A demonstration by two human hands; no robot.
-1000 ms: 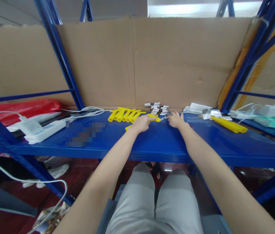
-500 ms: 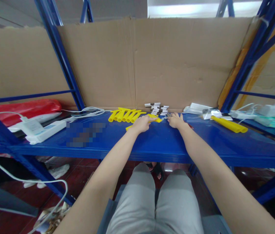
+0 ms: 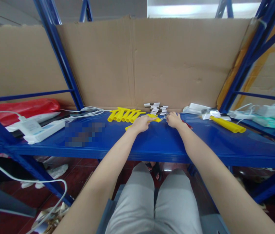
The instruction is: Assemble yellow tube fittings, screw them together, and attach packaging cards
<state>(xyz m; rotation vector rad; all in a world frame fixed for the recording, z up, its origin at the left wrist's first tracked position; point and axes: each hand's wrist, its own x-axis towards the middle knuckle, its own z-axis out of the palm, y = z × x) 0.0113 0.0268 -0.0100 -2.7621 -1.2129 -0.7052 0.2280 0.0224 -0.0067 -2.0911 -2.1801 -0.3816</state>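
My left hand (image 3: pixel 141 124) is closed around a yellow tube (image 3: pixel 156 118), its index finger stretched along it. Part of the tube sticks out past the fingertips, and a bit of yellow shows on the other side of the hand. Small silvery pieces (image 3: pixel 163 118) lie at the tube's far end, between both hands. Beside them my right hand (image 3: pixel 173 120) has its fingers bent and drawn together on the tabletop; whatever they grip is hidden. A dark red object (image 3: pixel 187 124) peeks out past the right wrist.
Several yellow tubes (image 3: pixel 123 115) lie in a row left of the hands. Behind stand stacked white-and-dark small cylinders (image 3: pixel 159 109) before a cardboard wall (image 3: pixel 164 61). Two yellow tubes (image 3: pixel 227 124) rest at right. A white power strip (image 3: pixel 45 131) and cables (image 3: pixel 91 111) lie at left.
The fingers of my right hand, more spread before, are now bent closer together, and the hand has shifted slightly left. The left hand keeps its hold on the yellow tube.
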